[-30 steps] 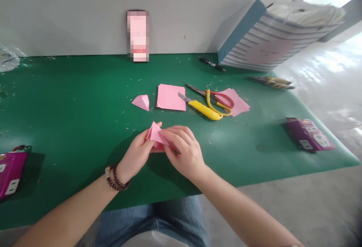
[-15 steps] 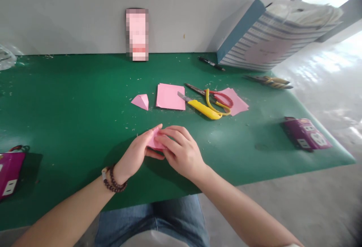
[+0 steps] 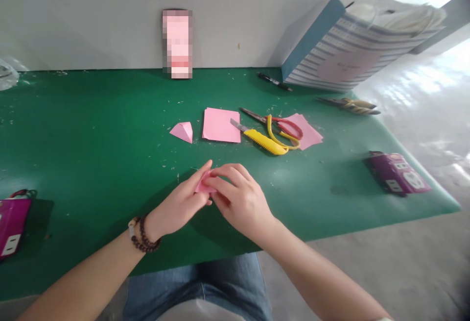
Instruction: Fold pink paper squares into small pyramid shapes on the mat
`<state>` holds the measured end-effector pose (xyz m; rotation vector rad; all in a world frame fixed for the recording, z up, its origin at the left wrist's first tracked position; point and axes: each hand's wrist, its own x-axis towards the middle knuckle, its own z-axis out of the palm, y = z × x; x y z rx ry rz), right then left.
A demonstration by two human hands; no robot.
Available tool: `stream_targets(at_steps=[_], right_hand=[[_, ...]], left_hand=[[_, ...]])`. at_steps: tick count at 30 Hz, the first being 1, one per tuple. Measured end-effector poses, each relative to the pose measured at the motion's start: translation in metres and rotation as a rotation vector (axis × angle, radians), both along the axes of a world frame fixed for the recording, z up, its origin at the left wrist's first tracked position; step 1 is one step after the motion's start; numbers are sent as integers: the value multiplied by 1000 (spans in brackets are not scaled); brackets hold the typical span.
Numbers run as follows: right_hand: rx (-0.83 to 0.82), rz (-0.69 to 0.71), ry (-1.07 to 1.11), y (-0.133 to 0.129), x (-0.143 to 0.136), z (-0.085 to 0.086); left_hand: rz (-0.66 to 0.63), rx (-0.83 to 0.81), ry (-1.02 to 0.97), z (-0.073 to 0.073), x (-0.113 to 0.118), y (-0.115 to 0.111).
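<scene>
Between my hands is a small piece of pink paper (image 3: 204, 184), partly hidden by the fingers. My left hand (image 3: 183, 198), a beaded bracelet on its wrist, grips the paper's left side. Fingers of my right hand (image 3: 240, 196) pinch it from the right. Beyond them a folded pink paper piece (image 3: 182, 132) stands on the green table (image 3: 103, 164). A stack of square pink paper (image 3: 221, 126) lies to its right. The blade of a yellow utility knife (image 3: 266, 142) rests on that stack.
Scissors (image 3: 273, 122) with red and yellow handles lie partly over more pink sheets (image 3: 312, 132). Behind are a pen (image 3: 274, 82), a striped paper bag (image 3: 341, 51) and pliers (image 3: 348, 104). Purple boxes sit right (image 3: 399, 174) and left (image 3: 13, 225). A phone (image 3: 177, 44) leans on the wall.
My left hand has turned and its fingers have drawn in closer around the pink paper. My right hand has barely shifted and still pinches it.
</scene>
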<state>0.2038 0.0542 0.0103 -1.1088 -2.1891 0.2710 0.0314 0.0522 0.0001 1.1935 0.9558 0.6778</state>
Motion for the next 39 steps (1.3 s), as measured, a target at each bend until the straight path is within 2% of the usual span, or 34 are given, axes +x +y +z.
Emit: stream_targets(at_steps=[2, 6, 12, 20, 28, 32, 36, 39], right_hand=[[-30, -4, 10, 1, 0, 1], [-42, 17, 16, 5, 1, 2], [-36, 2, -5, 7, 1, 4], [-137, -163, -87, 7, 0, 9], [-357, -116, -26, 10, 5, 32], [-414, -143, 3, 16, 8, 37], [-391, -158, -122, 20, 5, 37], [-275, -177, -281, 19, 2, 33]], left_hand=[[3, 129, 107, 0, 0, 0], [116, 298, 284, 3, 4, 1], [74, 459, 329, -1, 3, 4], [34, 407, 330, 1, 5, 2], [153, 243, 286, 5, 0, 7], [106, 200, 310, 7, 0, 8], [74, 281, 356, 6, 2, 6], [110, 459, 383, 2, 2, 4]])
